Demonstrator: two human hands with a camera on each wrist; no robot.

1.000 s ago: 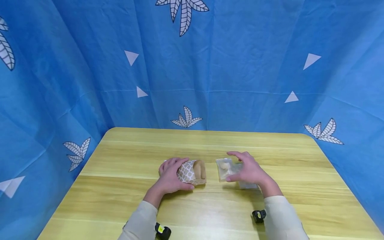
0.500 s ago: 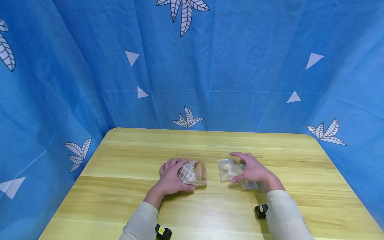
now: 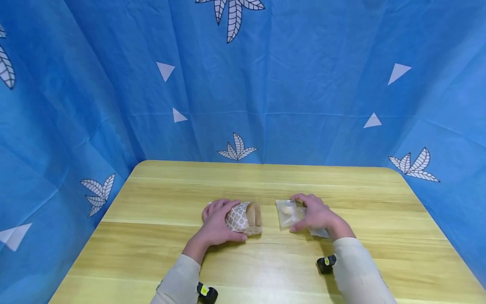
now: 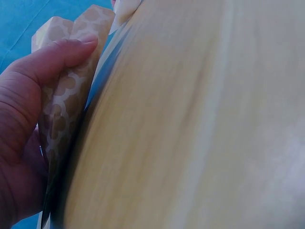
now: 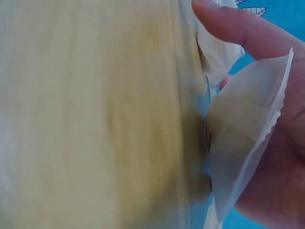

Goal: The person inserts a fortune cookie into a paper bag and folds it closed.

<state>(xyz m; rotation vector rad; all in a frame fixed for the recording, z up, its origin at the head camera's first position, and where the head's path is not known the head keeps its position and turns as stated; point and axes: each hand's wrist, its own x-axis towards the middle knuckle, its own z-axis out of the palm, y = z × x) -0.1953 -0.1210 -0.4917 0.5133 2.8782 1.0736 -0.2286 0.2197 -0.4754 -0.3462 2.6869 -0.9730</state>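
My left hand (image 3: 216, 226) grips a brown paper bag (image 3: 237, 218) with a white lattice pattern, its thumb along the near side. The bag lies on its side, its mouth facing right. In the left wrist view the thumb rests across the patterned paper (image 4: 66, 90). My right hand (image 3: 317, 216) arches over two translucent packets, thumb and forefinger spread apart. The left packet (image 3: 286, 213) shows a small pale item inside. The second packet (image 3: 320, 232) is partly under the palm; the right wrist view shows that packet (image 5: 243, 119) tilted before the palm. Some right fingers are hidden.
Both hands are over a wooden tabletop (image 3: 152, 245). A blue curtain (image 3: 315, 84) with leaf and triangle prints hangs behind it and at the sides. Black wrist cameras (image 3: 325, 264) (image 3: 207, 293) sit at both cuffs.
The right hand and packets have shifted only slightly; a little more of the second packet is covered now. The left hand and the paper bag have stayed in place.
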